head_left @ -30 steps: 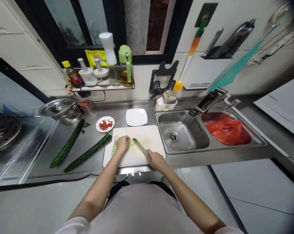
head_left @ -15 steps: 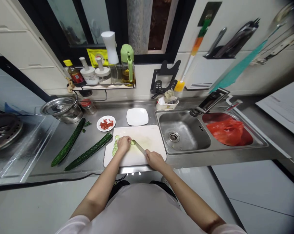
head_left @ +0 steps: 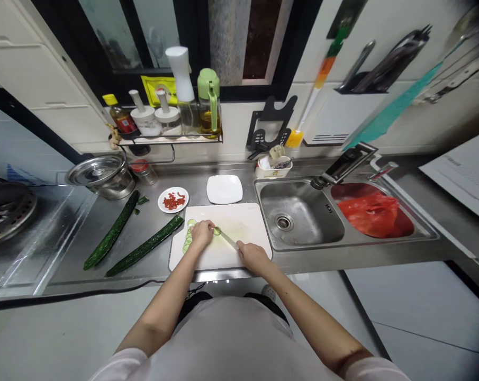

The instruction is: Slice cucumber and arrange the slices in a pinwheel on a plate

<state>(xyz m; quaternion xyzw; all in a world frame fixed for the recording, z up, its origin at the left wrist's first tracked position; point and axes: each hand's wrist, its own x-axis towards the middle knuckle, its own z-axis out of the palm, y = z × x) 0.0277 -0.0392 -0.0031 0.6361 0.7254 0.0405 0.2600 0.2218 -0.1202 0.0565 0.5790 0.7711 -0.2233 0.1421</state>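
Observation:
My right hand (head_left: 253,256) is closed round the handle of a knife (head_left: 228,240), its blade pointing up and left across the white cutting board (head_left: 247,222). A pale green cucumber slice (head_left: 217,231) lies at the blade's tip. My left hand (head_left: 202,233) is closed with its fingertips pinched at the slice's left edge; the fingers partly hide what they grip. Several overlapping cucumber slices (head_left: 187,242) lie in a column on the board, partly behind my left hand. Two long dark green cucumbers (head_left: 144,248) rest on the steel counter, left of the board.
Behind the board are a white square plate (head_left: 224,189) and a small plate (head_left: 165,206) with chopped red bits. A lidded pot (head_left: 120,182) stands at left. To the right is a sink (head_left: 303,211) with a red plastic bag (head_left: 368,214). Bottles line a wall rack (head_left: 171,139).
The knife's blade has turned a little at the cucumber slice. Both hands keep nearly the same place; the view has shifted slightly.

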